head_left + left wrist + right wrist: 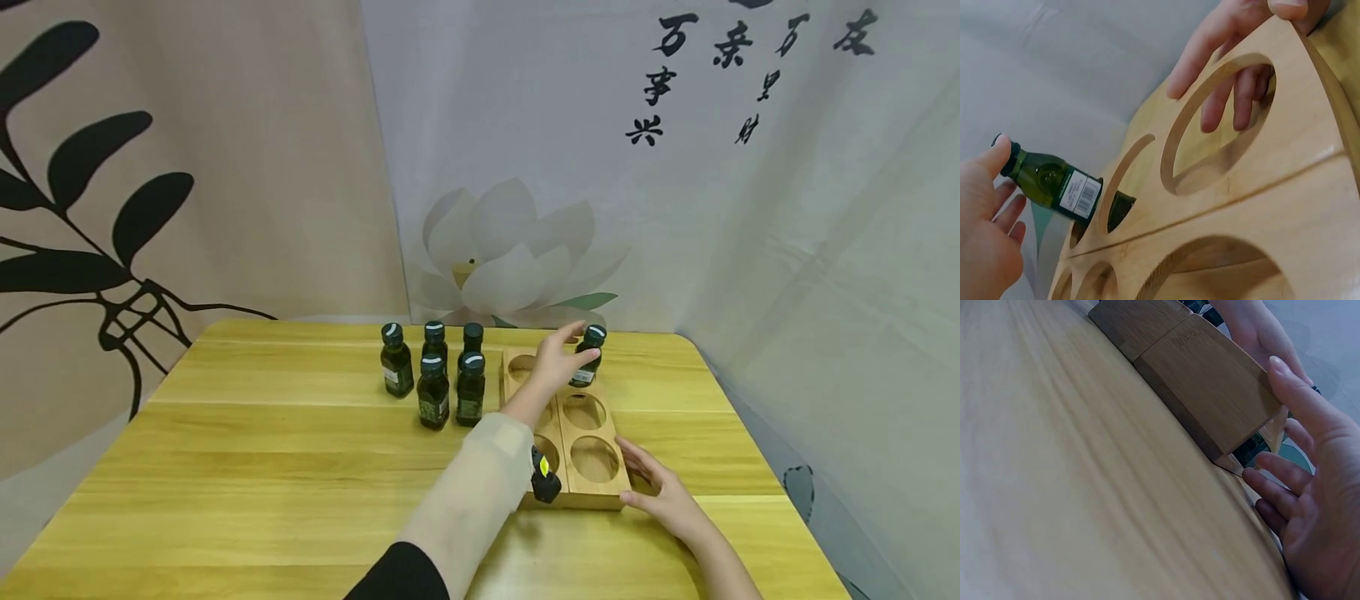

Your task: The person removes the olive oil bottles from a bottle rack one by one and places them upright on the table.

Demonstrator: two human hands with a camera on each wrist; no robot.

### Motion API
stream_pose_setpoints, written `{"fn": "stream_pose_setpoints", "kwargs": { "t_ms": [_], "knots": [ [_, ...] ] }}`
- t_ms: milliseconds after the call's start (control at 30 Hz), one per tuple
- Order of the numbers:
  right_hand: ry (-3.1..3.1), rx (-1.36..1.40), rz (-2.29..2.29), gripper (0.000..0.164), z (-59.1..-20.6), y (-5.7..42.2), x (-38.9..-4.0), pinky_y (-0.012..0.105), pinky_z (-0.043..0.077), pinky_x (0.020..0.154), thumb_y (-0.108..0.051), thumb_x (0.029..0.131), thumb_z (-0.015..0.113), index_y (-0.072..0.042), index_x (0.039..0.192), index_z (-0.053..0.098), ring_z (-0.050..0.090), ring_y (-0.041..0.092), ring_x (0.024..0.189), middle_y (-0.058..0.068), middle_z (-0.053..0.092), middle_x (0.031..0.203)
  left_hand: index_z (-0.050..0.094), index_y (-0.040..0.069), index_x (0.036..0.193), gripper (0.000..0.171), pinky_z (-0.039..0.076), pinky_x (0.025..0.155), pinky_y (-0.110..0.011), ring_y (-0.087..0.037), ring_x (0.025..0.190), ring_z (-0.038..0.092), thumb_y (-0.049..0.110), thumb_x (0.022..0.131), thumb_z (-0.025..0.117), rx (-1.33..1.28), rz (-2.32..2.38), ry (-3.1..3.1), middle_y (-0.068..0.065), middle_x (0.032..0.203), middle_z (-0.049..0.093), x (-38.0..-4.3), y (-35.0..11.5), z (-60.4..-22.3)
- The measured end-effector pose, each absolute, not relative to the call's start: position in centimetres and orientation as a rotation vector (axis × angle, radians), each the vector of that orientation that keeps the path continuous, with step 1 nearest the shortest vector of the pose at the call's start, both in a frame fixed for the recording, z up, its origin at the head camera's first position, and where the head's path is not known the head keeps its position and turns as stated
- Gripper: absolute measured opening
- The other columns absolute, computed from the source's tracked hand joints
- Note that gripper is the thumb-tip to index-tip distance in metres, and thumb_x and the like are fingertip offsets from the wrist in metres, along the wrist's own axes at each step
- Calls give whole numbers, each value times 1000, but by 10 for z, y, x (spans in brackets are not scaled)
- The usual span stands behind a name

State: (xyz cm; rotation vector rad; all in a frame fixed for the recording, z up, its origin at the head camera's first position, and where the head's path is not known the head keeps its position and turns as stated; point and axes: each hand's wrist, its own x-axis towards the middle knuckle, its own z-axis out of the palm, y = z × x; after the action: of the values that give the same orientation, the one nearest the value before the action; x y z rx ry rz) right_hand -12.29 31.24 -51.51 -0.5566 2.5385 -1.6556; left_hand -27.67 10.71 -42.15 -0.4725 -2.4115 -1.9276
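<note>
A wooden bottle rack (577, 501) with round holes in two columns lies on the table. In its far right hole stands a dark green glass bottle (1054, 181) with a black cap and a barcode label, leaning somewhat in the left wrist view. My left hand (555, 365) is at this bottle, its thumb tip at the cap and the other fingers loosely bent, apart from the glass. With my right hand (666, 497) I hold the rack's near right corner, thumb on the front edge and fingers along the open side (1260, 440).
Several similar dark bottles (433, 392) stand grouped on the table left of the rack. A printed curtain (525, 250) hangs behind the table's far edge. The wooden tabletop (262, 467) stretches out to the left. A small black device (546, 483) is worn at my left wrist.
</note>
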Motion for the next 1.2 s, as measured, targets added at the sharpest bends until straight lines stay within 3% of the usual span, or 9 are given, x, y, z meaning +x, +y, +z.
{"fn": "stream_pose_setpoints", "kwargs": {
  "t_ms": [133,333,500,733,933,1033,1200],
  "knots": [
    [2529,-556,-1662,72,-516,313,-123,70,26,95,-1,87,67,-12,150,33,45,6,120,19,36,147,53,15,138,52,49,85,-33,-22,115,53,17,89,71,-439,-1917,-2424,-4,126,59,-278,114,-423],
    [2534,-545,-1652,72,-516,314,-123,71,26,95,-1,88,67,-14,150,33,44,4,120,18,35,148,52,14,139,52,48,89,-33,-21,117,52,18,90,69,-405,-1894,-2449,-8,127,58,-277,120,-421],
    [2546,-539,-1639,72,-515,314,-123,62,31,97,-2,88,68,-13,150,34,45,5,120,17,37,147,57,14,134,44,50,84,-30,-20,113,55,19,92,66,-363,-1928,-2414,-7,121,60,-277,123,-419],
    [2550,-540,-1634,71,-515,313,-122,30,37,98,-2,87,68,-13,149,35,46,7,121,14,38,147,60,11,129,38,50,81,-28,-19,106,57,16,92,66,-354,-1899,-2396,-7,113,62,-277,125,-417],
    [2548,-548,-1635,71,-516,313,-122,30,36,98,-2,87,67,-13,150,34,47,10,121,14,39,146,61,9,127,36,50,82,-28,-18,106,57,15,91,66,-360,-1883,-2387,-6,112,62,-275,126,-418],
    [2555,-537,-1626,72,-516,313,-121,35,36,99,-2,87,68,-14,150,34,47,10,121,14,39,146,61,8,126,36,50,82,-27,-17,106,56,16,91,66,-389,-1880,-2369,-5,113,61,-275,127,-416],
    [2557,-537,-1630,72,-517,314,-123,58,31,98,-2,87,68,-15,150,34,46,9,121,14,38,147,61,9,126,35,50,80,-22,-16,105,57,16,91,66,-422,-1879,-2296,-6,113,62,-278,128,-409]
  ]
}}
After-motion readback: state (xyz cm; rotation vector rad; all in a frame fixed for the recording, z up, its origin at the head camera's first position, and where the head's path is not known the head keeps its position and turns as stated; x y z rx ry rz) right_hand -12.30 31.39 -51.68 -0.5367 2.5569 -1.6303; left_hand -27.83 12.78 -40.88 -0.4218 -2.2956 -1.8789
